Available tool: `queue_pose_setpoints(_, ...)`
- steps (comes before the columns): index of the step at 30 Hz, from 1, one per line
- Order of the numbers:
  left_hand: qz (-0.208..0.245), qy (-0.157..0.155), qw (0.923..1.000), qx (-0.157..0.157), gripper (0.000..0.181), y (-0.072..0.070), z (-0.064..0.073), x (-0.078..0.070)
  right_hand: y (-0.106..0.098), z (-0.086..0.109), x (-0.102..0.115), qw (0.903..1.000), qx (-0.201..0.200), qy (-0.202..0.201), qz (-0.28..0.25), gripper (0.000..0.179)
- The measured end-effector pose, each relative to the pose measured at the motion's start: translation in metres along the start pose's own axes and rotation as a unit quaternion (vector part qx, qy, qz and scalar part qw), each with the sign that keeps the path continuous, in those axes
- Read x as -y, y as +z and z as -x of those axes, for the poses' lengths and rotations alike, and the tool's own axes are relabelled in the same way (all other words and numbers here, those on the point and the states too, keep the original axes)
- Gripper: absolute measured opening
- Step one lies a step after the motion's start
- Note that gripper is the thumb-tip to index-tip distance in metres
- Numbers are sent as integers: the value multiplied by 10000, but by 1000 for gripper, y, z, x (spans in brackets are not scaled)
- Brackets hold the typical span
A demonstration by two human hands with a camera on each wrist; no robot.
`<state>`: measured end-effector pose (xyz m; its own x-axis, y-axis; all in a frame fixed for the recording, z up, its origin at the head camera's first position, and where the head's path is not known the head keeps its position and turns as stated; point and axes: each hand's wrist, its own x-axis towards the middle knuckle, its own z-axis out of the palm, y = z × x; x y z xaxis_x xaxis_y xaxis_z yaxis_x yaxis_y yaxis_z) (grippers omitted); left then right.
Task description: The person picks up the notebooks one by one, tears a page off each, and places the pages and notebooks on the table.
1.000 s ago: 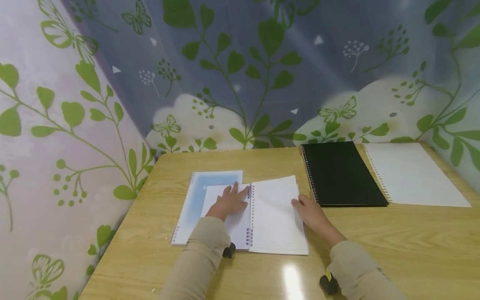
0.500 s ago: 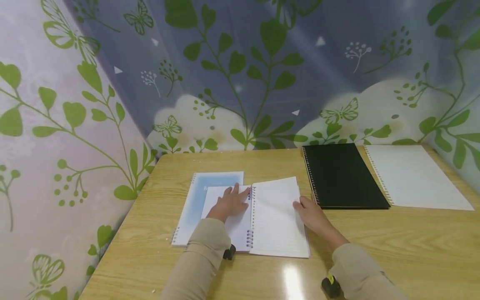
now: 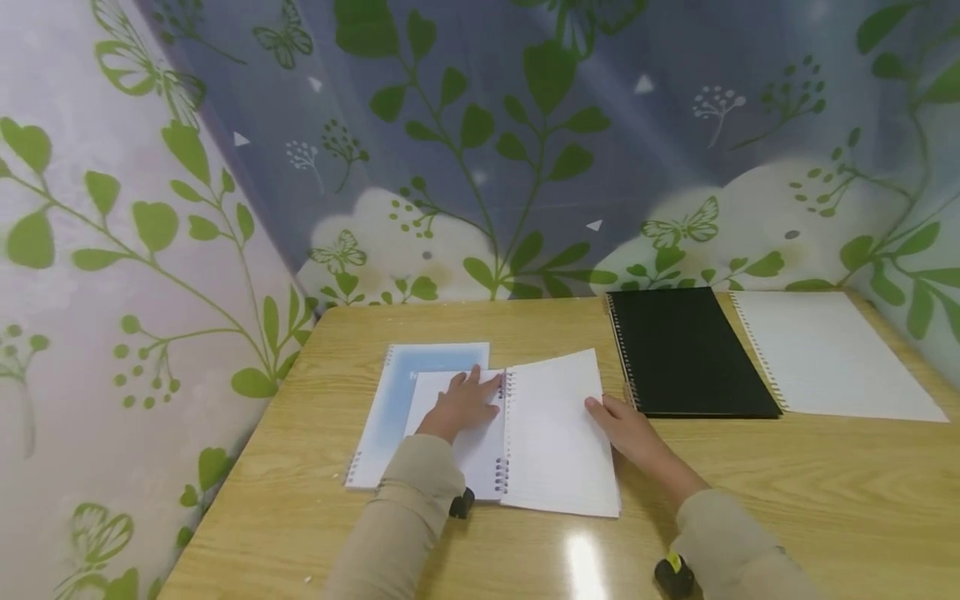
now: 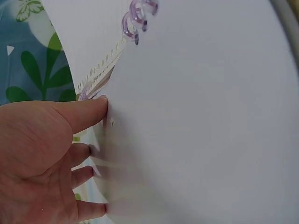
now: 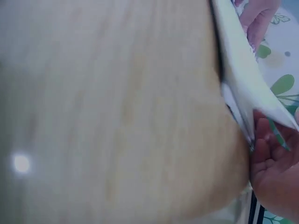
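The open white spiral-bound notebook with purple plastic rings (image 3: pixel 517 433) lay at the near left of the pale wooden table (image 3: pixel 787 492), overlapping a light blue spiral-bound notebook (image 3: pixel 408 392) beneath its left half. The left hand (image 3: pixel 461 404) rested flat on the left page, fingers straight and spread beside the rings, pinning it down; the left wrist view showed those fingertips (image 4: pixel 93 109) pressed against the paper near the purple coils (image 4: pixel 135 21). The right hand (image 3: pixel 626 429) sat at the outer edge of the right-hand page, and the right wrist view showed its fingers (image 5: pixel 266 135) tucked under a lifted sheet (image 5: pixel 243 74), the edge raised off the table. Whether the thumb closed on top of the sheet could not be told, so the grip was unclear. It looked like the start of a page turn: one sheet being separated and lifted. The next move would seem to call for a secure pinch on that single sheet, then a sweep leftward over the rings, with the left hand clearing out of the way. Well to the right, a black spiral-bound notebook (image 3: pixel 686 350) lay closed, and beside it a large white punched sheet (image 3: pixel 825 350), against the leaf-patterned backdrop (image 3: pixel 487 133).
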<state>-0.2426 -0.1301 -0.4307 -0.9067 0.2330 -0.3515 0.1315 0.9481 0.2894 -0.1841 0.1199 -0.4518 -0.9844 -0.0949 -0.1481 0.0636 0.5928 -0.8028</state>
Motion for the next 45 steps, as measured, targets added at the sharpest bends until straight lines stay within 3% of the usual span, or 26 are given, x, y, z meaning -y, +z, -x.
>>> queue_pose_setpoints(3,87,-22,10000,3,55,-1,0,-3,-6,5,0,9999,154,33,-48,52)
queue_pose_setpoints(7,172,-106,9998,-6,55,-2,0,-5,-7,19,2,9998,188,40,24,39)
queue_pose_setpoints(13,101,-138,9998,-30,55,1,1,-3,3,42,10,9924,-400,-497,1052,34)
queue_pose_setpoints(15,123,-141,9998,-48,55,1,0,-2,5,46,13,9912,-528,-449,1128,33)
queue_pose_setpoints(22,105,-149,9998,-68,55,2,-2,0,7,44,16,9954,-654,-64,703,31)
queue_pose_setpoints(45,209,-338,9992,-90,54,-1,4,-7,10,45,7,9917,-685,-405,1014,31)
